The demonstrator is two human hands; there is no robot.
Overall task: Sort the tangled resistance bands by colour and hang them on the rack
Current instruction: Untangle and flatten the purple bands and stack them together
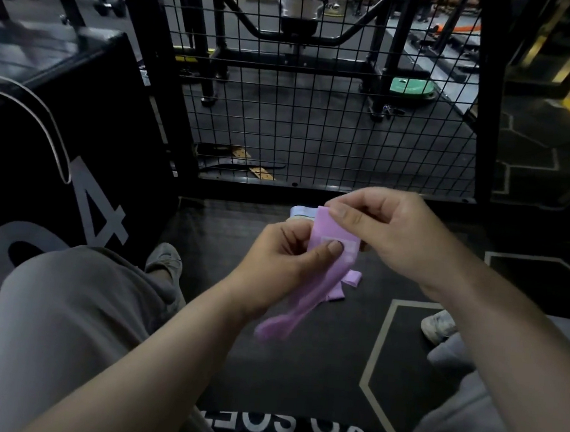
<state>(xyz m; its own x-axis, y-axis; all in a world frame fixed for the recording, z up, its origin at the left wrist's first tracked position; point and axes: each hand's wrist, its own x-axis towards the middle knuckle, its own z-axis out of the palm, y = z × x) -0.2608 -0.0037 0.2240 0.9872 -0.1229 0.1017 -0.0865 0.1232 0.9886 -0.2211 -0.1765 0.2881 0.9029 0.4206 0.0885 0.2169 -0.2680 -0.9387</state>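
Observation:
I hold a purple resistance band (323, 236) between both hands above the dark floor. My left hand (279, 266) pinches its lower part, thumb pressed on a pale label. My right hand (388, 230) pinches its top edge from the right. The band's loose end (278, 321) hangs down, blurred. More purple band (348, 282) lies on the floor under my hands. A pale blue and cream band (301, 213) shows just behind the purple one. The black wire mesh rack panel (318, 116) stands upright right behind my hands.
A big black box marked with grey numbers (75, 182) stands at my left. My knees in grey trousers (74, 318) frame the view, my shoes (437, 325) rest on the floor. Beyond the mesh are a gym machine frame (298, 26) and a green weight plate (411, 87).

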